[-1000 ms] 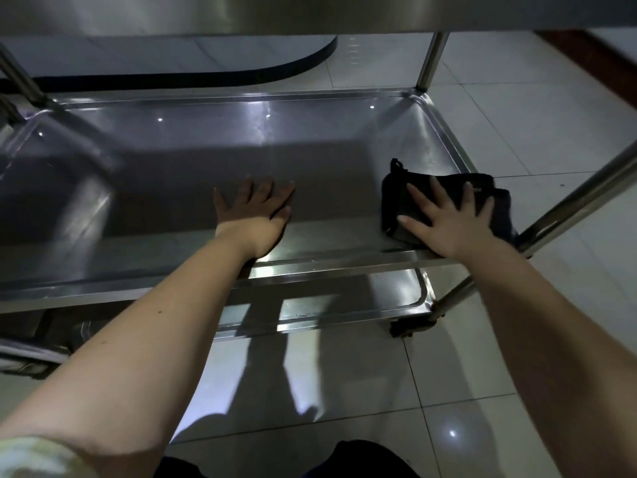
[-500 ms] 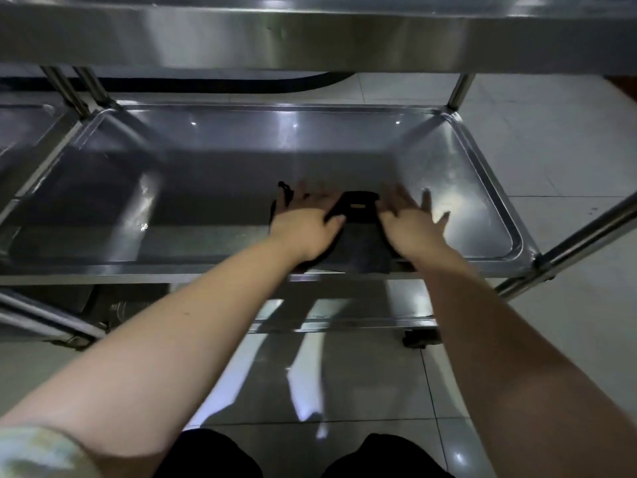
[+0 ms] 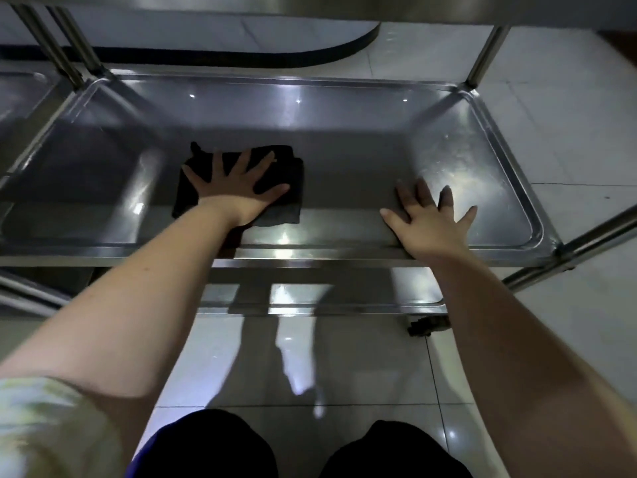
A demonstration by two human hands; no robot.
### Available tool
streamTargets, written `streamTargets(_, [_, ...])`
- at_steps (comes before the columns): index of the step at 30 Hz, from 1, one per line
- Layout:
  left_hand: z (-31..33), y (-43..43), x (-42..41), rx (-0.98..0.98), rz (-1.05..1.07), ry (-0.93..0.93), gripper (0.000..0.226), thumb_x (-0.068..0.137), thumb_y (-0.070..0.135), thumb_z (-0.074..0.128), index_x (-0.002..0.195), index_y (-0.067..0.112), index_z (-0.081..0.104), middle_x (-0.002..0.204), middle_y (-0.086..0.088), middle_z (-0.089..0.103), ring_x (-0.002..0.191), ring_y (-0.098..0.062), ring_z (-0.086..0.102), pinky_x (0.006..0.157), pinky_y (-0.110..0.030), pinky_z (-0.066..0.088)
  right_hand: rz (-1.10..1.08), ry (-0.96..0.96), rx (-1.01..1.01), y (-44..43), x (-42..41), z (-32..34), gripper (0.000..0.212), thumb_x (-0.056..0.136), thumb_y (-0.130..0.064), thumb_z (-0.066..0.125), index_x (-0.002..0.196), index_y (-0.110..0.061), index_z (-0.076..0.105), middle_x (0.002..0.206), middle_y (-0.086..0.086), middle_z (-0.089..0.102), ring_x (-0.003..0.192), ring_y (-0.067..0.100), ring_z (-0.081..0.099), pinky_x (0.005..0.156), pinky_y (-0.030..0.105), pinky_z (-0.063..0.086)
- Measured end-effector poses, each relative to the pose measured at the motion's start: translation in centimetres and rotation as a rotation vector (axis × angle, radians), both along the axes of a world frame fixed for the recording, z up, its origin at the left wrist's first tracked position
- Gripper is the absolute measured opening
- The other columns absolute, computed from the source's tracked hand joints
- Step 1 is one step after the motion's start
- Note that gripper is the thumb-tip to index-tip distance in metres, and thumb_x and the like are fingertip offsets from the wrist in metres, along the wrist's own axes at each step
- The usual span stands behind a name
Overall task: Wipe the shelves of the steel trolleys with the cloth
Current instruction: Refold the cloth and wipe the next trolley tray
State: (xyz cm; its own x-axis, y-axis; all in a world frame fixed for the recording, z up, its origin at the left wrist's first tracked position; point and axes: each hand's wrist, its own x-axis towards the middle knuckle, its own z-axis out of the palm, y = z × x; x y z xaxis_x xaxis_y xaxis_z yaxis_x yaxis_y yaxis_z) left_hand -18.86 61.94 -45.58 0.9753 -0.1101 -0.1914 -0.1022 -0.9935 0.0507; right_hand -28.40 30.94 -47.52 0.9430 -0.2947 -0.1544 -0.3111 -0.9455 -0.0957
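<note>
Looking down, we see a shallow rectangular stainless-steel trolley shelf (image 3: 344, 132) with a raised rim filling the upper half of the frame. Left of centre, a dark folded cloth (image 3: 284, 212) lies flat on the shelf floor, close to the near rim. The person's left hand (image 3: 238, 191) rests palm-down on top of it, fingers straight and spread wide, thumb pointing toward the right of the frame; it presses rather than grips. Right of centre, well apart from the cloth, the right hand (image 3: 431, 225) lies palm-down on the bare steel just beyond the near rim, its fingers likewise straight and fanned out, holding nothing. Below, in the lower middle, we make out a second steel shelf (image 3: 344, 298) and, at its right end, a small black castor (image 3: 427, 327) on the pale glossy tiled floor (image 3: 568, 115). At the upper left edge, part of a neighbouring steel shelf (image 3: 20, 94) sits just beside this one. Dark-clothed knees (image 3: 206, 446) show at the bottom edge.
</note>
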Motion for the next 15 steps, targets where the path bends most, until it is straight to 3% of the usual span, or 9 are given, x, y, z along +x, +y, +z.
streamTargets(4, [0.1,-2.4,-2.8,-0.049,-0.091,0.031,0.082,0.06,0.1,0.004,0.135,0.071,-0.014,0.162,0.014,-0.014,0.146,-0.039,-0.02,0.098,-0.077,-0.016,-0.012,0.003,-0.001,0.4,0.2,0.1,0.069,0.082,-0.081,0.011,0.146,-0.059,0.001,0.163,-0.016,0.0,0.149,0.03,-0.01,0.108,0.068,-0.013])
streamTargets(8, [-0.8,-2.8,-6.3,-0.087,-0.232,0.011,0.076,0.06,0.1,0.006,0.129,0.076,-0.015,0.161,0.016,-0.017,0.145,-0.033,-0.025,0.098,-0.071,-0.024,-0.001,0.027,0.01,0.1,0.1,0.7,0.068,0.082,-0.081,0.013,0.146,-0.06,0.001,0.162,-0.017,-0.002,0.149,0.03,-0.01,0.11,0.068,-0.01])
streamTargets(15, [0.0,0.2,-5.8,-0.044,-0.171,0.004,0.077,0.069,0.095,0.014,0.137,0.07,-0.011,0.16,0.017,-0.017,0.146,-0.032,-0.024,0.103,-0.072,-0.019,-0.106,0.132,0.099,3.5,1.9,2.1,0.066,0.086,-0.074,0.026,0.147,-0.058,0.004,0.161,-0.021,-0.004,0.147,0.036,-0.016,0.106,0.071,-0.011])
